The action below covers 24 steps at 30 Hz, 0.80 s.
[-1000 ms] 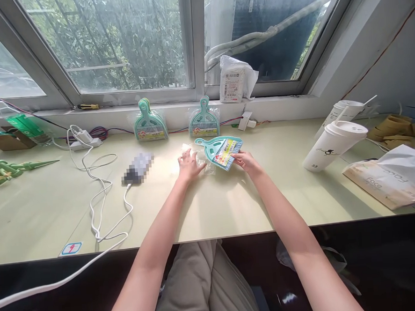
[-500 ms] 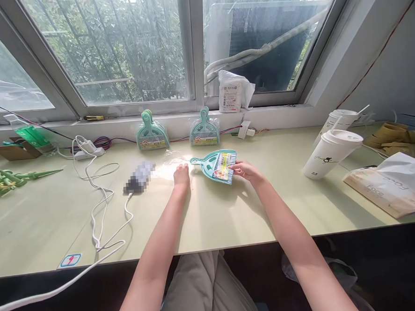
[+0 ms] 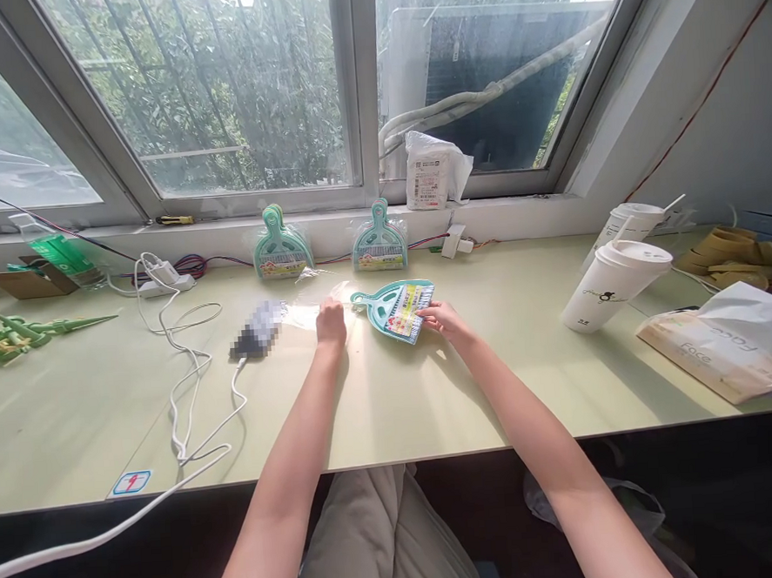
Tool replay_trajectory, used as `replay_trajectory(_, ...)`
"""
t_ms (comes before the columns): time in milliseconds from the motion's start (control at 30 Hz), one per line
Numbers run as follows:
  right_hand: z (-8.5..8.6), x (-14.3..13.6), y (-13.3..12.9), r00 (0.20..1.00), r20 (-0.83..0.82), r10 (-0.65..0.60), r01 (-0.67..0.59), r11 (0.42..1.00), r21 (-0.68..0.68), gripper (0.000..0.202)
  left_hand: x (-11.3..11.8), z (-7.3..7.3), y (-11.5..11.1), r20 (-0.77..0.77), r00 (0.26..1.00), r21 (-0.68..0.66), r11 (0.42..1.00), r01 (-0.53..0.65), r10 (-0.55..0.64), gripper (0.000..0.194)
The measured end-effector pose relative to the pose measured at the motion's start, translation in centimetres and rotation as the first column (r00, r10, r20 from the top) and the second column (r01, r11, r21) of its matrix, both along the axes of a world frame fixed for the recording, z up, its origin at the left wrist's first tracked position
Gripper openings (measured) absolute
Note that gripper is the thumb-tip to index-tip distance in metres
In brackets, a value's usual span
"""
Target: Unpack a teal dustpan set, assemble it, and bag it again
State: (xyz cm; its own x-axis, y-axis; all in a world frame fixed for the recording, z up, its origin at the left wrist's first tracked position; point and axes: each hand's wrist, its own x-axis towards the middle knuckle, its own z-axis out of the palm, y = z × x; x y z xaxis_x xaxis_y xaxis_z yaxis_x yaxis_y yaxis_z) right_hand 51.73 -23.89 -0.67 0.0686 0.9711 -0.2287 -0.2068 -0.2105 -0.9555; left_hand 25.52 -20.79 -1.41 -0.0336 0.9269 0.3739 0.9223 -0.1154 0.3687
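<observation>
Head view: clear film (image 3: 301, 318), bunched by the dustpan's (image 3: 380, 310) handle a second ago, now lies farther left, so the dustpan appears free of wrapping. The left hand (image 3: 331, 325) is closed, apparently on that film. The right hand (image 3: 445, 319) pinches the dustpan's wide end over mid-bench (image 3: 419, 400).

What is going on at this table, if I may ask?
A person's right hand holds a teal dustpan and brush set by its wide, bristled end. The left hand, beside its handle, is closed on clear plastic wrapping. Two similar sets stand at the table's back.
</observation>
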Motion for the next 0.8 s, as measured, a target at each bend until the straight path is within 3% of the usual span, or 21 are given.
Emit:
replay_trajectory(233,0.4,-2.8,-0.9,0.997,-0.005,0.071,-0.071,0.997,0.044,0.019,1.9,0.3,-0.9,0.087,0.964,0.127,0.962,0.241,-0.253,0.046)
replay_trajectory(367,0.4,-3.3,-1.1,0.998,-0.058,-0.031,0.035,0.997,0.066,0.02,2.9,0.4,-1.5,0.187,0.903,0.179,0.917,0.357,-0.388,0.045)
replay_trajectory(500,0.4,-3.2,-1.0,0.98,-0.115,-0.165,0.175,0.98,0.091,0.021,3.3,0.3,-1.7,0.271,0.866,0.228,0.902,0.366,-0.42,0.041)
replay_trajectory(600,0.5,-3.1,-1.0,0.989,-0.114,-0.095,0.107,0.988,0.108,0.021,3.6,0.5,-1.9,0.329,0.828,0.259,0.887,0.383,-0.454,0.038)
replay_trajectory(733,0.8,-3.0,-1.1,0.995,-0.082,0.054,-0.038,0.981,0.189,0.025,4.7,1.2,-3.1,0.35,0.718,0.318,0.797,0.513,-0.602,0.034)
replay_trajectory(800,0.9,-3.0,-1.1,0.994,-0.108,0.027,-0.001,0.972,0.235,0.025,5.3,1.6,-3.9,0.357,0.722,0.408,0.794,0.45,-0.593,0.037)
